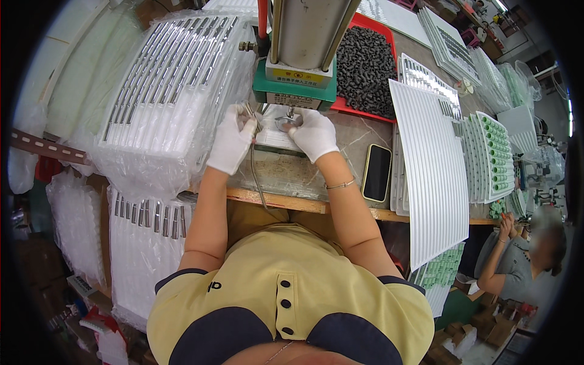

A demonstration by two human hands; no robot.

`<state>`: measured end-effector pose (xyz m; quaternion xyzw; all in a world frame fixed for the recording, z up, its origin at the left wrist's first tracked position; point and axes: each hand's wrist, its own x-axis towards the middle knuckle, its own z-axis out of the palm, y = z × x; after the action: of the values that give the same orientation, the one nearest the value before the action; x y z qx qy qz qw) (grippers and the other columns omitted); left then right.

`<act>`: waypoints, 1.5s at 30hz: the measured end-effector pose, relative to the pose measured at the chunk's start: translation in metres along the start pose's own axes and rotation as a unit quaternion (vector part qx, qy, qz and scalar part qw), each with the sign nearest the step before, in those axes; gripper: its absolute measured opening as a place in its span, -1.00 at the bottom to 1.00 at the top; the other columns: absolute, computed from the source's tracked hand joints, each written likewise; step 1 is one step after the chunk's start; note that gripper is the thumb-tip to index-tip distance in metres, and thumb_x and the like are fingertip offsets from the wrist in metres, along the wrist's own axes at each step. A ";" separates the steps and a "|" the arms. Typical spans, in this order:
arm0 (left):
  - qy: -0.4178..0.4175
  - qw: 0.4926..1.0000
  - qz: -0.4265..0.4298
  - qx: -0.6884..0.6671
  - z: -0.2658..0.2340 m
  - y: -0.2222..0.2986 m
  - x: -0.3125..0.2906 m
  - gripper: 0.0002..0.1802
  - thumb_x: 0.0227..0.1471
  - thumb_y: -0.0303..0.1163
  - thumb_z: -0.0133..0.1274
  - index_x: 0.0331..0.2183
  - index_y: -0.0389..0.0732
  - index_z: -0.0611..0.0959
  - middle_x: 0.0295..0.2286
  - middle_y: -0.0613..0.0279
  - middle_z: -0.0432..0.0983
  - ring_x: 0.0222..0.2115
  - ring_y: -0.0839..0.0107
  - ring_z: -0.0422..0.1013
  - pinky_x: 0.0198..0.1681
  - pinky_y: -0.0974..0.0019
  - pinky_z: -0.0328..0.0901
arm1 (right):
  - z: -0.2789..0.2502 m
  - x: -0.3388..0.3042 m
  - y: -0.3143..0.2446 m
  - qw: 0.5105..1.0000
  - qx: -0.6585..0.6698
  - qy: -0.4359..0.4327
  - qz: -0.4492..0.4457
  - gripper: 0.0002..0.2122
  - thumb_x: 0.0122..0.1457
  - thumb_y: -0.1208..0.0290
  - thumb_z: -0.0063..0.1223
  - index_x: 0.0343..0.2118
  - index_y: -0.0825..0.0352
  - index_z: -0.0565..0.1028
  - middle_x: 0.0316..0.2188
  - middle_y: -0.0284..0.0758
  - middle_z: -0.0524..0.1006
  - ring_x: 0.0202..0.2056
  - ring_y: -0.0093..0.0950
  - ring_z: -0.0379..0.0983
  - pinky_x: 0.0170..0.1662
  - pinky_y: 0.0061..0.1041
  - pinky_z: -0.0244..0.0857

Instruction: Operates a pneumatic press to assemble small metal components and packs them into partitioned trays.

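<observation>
My left hand (231, 139), in a white glove, is closed in a pinch on a small shiny metal piece (250, 111) at the left side of a bench press. A thin grey cable (254, 173) hangs down beside that hand past the bench edge. My right hand (314, 135), also gloved, has its fingers curled together at the metal base plate (277, 139) under the press; whatever is in them is too small to make out. Above both hands stands the press (301, 36), with its green head (294, 91) partly hiding the work spot.
Racks of slim metal tubes (167, 76) wrapped in plastic stand left. A red tray (394, 52) holds black fittings (365, 73). A phone (377, 172) lies right of my hand, beside white corrugated trays (429, 176). A co-worker (517, 261) is at far right.
</observation>
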<state>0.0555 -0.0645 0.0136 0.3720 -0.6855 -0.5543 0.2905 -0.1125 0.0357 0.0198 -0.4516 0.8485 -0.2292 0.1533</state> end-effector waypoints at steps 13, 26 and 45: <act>-0.225 0.967 0.039 0.110 0.020 0.027 -0.068 -0.71 -0.05 -0.34 0.19 -0.29 -0.31 0.57 -0.42 0.07 0.59 -0.40 0.35 0.54 -0.29 0.30 0.42 | -0.017 -0.090 0.006 0.949 0.306 0.008 -0.071 -0.81 0.07 0.44 0.21 -0.26 0.39 0.56 -0.44 -0.25 0.59 -0.44 -0.54 0.48 -0.30 -0.53 0.36; 0.331 0.855 0.061 0.395 -0.270 0.001 -0.008 -0.54 0.00 -0.34 0.05 -0.03 -0.28 0.53 -0.15 -0.14 0.53 -0.10 0.10 0.46 -0.02 0.23 0.30 | -0.060 -0.066 0.067 0.996 -0.023 0.087 0.018 -0.78 0.11 0.28 0.11 -0.21 0.24 0.53 -0.31 -0.13 0.58 -0.23 -0.16 0.52 -0.17 -0.24 0.37; 0.133 0.962 0.146 0.188 -0.176 0.081 -0.051 -0.83 0.05 -0.44 0.12 -0.26 -0.26 0.58 -0.36 0.27 0.49 -0.41 0.66 0.34 -0.31 0.56 0.27 | -0.039 0.072 0.094 0.956 -0.288 0.047 0.016 -0.77 0.12 0.39 -0.03 -0.25 -0.05 0.63 -0.35 -0.39 0.62 -0.24 -0.40 0.57 -0.25 -0.33 0.37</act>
<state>0.2111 -0.1086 0.1320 0.3863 -0.7796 -0.3126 0.3811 -0.2351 0.0310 -0.0008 -0.4519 0.8918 0.0068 -0.0198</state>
